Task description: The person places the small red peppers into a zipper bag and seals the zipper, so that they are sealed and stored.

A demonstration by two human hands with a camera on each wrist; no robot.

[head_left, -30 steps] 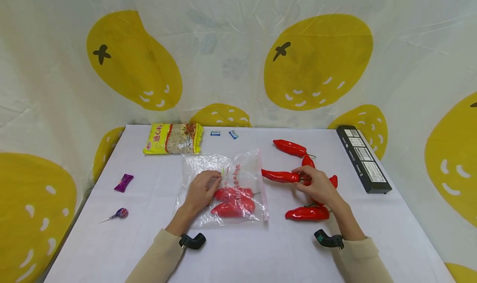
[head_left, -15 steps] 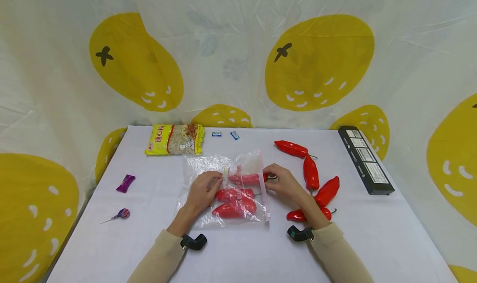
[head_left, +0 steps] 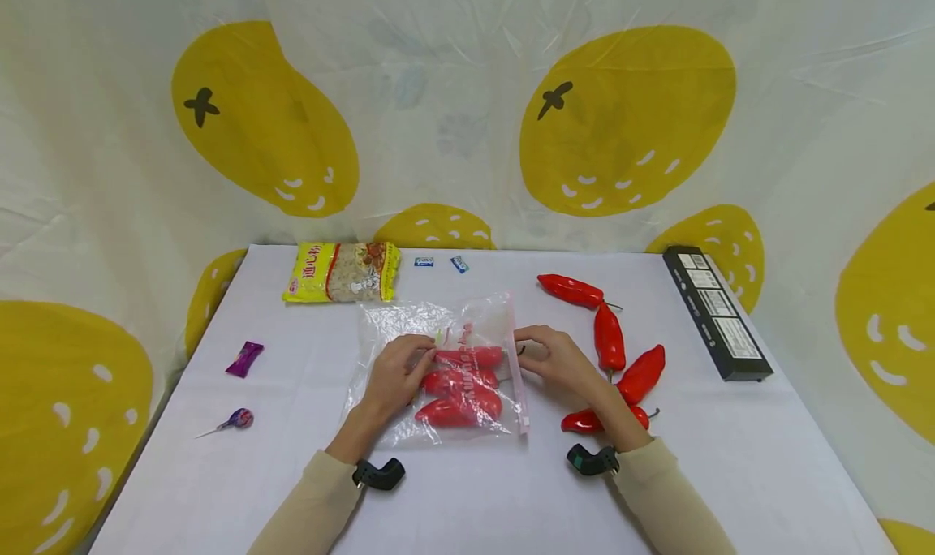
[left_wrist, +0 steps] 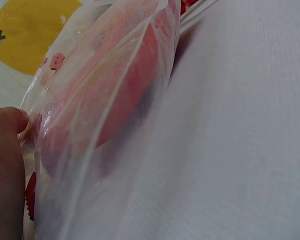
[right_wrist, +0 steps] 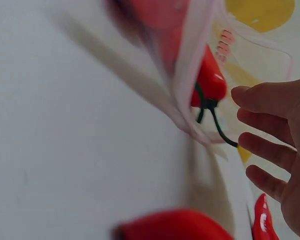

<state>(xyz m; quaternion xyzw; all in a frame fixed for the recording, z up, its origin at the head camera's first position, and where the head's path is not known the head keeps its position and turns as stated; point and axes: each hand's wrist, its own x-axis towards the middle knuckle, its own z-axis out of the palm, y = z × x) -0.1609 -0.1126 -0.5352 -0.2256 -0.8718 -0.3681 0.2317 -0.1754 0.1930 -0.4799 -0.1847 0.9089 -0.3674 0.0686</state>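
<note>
A clear zip bag (head_left: 398, 316) with pink print lies on the table, its pink-edged mouth facing right. Inside it rest three red peppers (head_left: 467, 355), side by side. My left hand (head_left: 394, 372) pinches the bag's upper film at its left part; the left wrist view shows the thumb (left_wrist: 7, 120) on the film. My right hand (head_left: 558, 364) is at the bag's mouth, holding nothing, with fingers apart. In the right wrist view the top pepper's green stem (right_wrist: 221, 127) pokes out of the opening, close to those fingers.
Several loose red peppers (head_left: 609, 338) lie to the right, one partly under the right forearm. A black box (head_left: 716, 313) stands at the far right. Behind the bag is a yellow pasta packet (head_left: 342, 273) beside two small sachets (head_left: 458, 264). A purple candy (head_left: 244, 359) and a lollipop (head_left: 239, 418) are at left.
My right hand has carried a pepper left from the pile into the bag and let it go inside. My left hand has stayed on the bag.
</note>
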